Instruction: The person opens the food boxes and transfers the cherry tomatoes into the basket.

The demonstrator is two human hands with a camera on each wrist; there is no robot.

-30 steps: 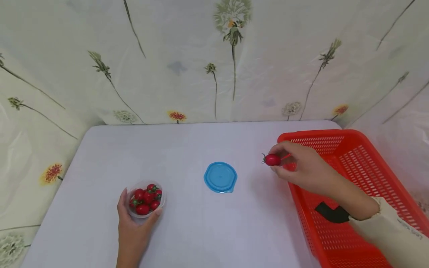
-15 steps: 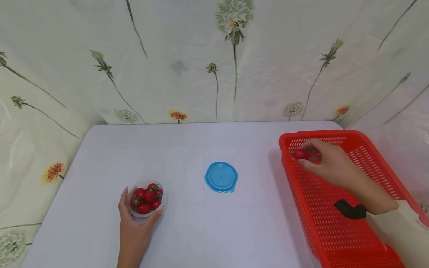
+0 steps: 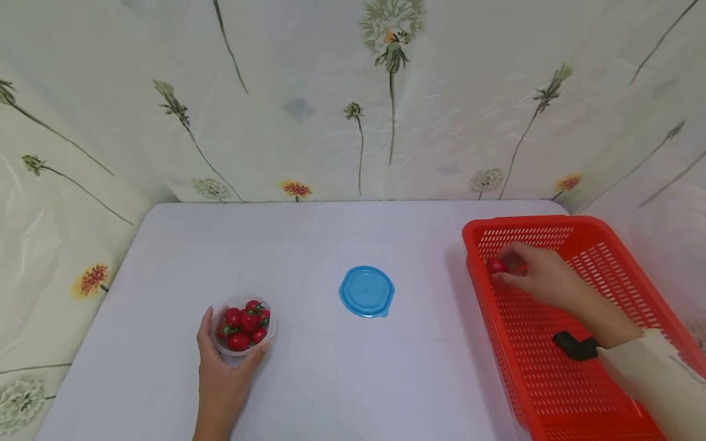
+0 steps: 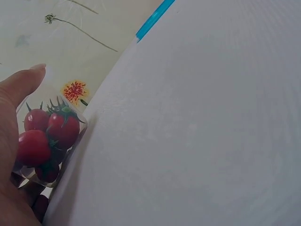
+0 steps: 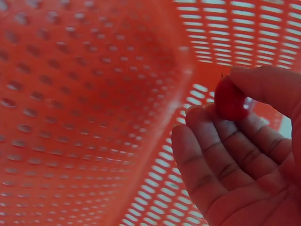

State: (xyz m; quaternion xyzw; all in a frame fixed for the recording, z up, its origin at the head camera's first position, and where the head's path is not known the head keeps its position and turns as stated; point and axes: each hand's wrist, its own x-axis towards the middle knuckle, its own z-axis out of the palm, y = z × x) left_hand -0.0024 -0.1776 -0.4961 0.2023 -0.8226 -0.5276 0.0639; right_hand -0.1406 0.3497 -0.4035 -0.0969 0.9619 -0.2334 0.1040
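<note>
On the left of the table, my left hand (image 3: 225, 380) grips a small clear plastic tub (image 3: 219, 348) from its near side. Several red cherry tomatoes (image 3: 249, 321) with green stems fill it, and the left wrist view shows these tomatoes (image 4: 63, 129) through the tub's wall. My right hand (image 3: 535, 274) reaches down inside the red basket (image 3: 529, 392) at the right. Between thumb and fingers it pinches one cherry tomato (image 5: 233, 100), near the basket's far left corner. In the head view that tomato (image 3: 497, 265) is partly covered by the fingers.
A blue lid (image 3: 366, 291) lies flat on the white table (image 3: 331, 380), between the tub and the basket. The basket has slotted walls along the table's right side. A black band (image 3: 575, 346) is at the right wrist. Flower-patterned sheeting (image 3: 309, 110) hangs behind.
My right hand, holding the tomato, has moved rightward from over the table into the basket and then lower. The left hand keeps its hold on the tub.
</note>
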